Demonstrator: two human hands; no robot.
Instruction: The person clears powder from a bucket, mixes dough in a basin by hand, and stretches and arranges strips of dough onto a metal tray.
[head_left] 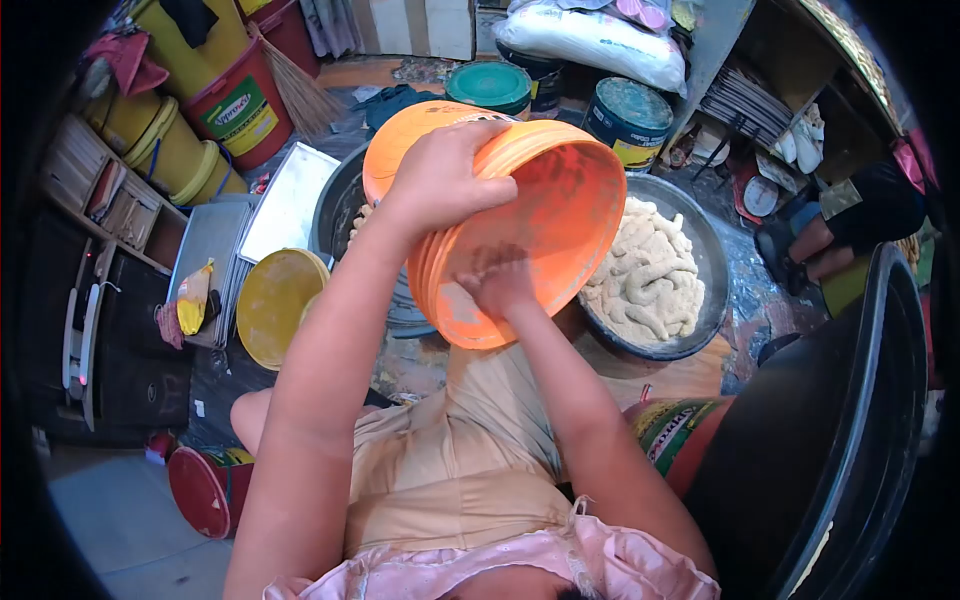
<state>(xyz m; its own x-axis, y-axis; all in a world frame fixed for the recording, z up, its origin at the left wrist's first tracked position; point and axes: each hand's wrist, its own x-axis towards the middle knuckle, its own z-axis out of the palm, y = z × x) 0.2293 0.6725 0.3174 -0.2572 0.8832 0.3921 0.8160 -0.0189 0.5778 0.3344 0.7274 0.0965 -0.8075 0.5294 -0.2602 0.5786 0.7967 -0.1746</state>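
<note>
An orange bucket (590,180) is held tilted over my lap, its mouth facing me and a pale powdery film on its inner wall. My left hand (450,180) grips the bucket from outside at the upper left, thumb over its ridged rim. Inside the bucket is my right hand (500,285), blurred, with thumb and fingers apart against the inner surface. Just right of the bucket, a dark basin (712,270) holds thick pale coils of dough (645,270). A second dark basin (325,215) is mostly hidden behind the bucket and my left arm.
At left are a yellow round container (270,310) and a white tray (295,200). A large black tub (800,430) stands close at right. Lidded pails (490,85) line the back, beside a straw broom (295,90). Another person's leg (815,240) shows at far right.
</note>
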